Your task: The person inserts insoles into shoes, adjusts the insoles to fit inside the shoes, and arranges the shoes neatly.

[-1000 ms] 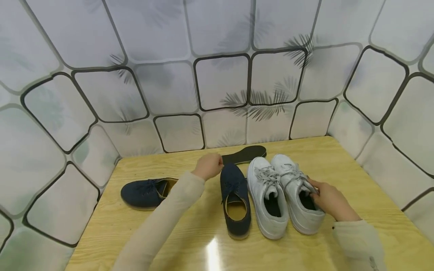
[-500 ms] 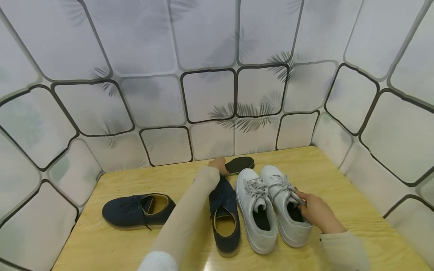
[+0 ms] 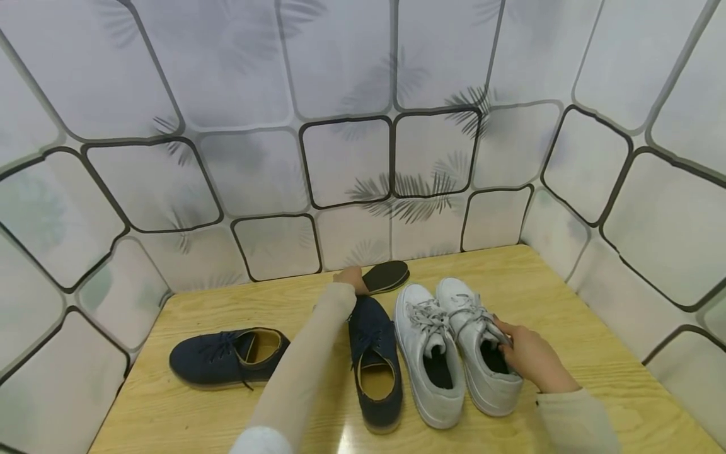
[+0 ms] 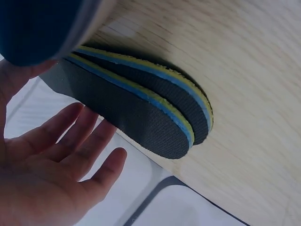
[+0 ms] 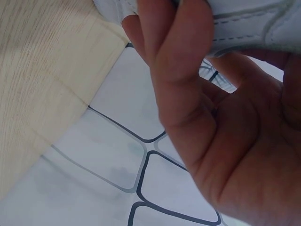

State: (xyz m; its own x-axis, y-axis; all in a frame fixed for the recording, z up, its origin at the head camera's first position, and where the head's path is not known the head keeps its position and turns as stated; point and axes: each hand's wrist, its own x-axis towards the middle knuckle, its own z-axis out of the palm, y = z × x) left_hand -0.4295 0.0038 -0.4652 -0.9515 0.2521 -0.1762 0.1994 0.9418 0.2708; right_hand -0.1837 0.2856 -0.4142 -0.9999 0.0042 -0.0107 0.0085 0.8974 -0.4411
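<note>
A pair of dark insoles [image 4: 127, 103] with blue-and-yellow edges lies overlapped near the table's back edge. My left hand [image 3: 350, 279] holds them at their left end; in the left wrist view the thumb and several fingers [image 4: 101, 136] lie on opposite sides of them, the thumb partly hidden. My right hand [image 3: 533, 356] grips the collar of the right white sneaker [image 3: 473, 340]; the right wrist view shows curled fingers [image 5: 181, 61] against the shoe's side. Beside it stands the other white sneaker [image 3: 433, 353]. A navy lace-up shoe [image 3: 374, 347] points toward the insoles, just in front of the left hand.
A second navy shoe [image 3: 227, 357] lies sideways on the left, partly behind my left sleeve [image 3: 306, 366]. All the shoes stand on a wood-grain table [image 3: 567, 321]. Patterned walls [image 3: 351, 157] close it in at the back and sides.
My left hand has reached further back, then drawn a little left, and the insoles have shifted left with it, now fanned apart slightly. The right hand stays on the white sneaker. The head view has shifted.
</note>
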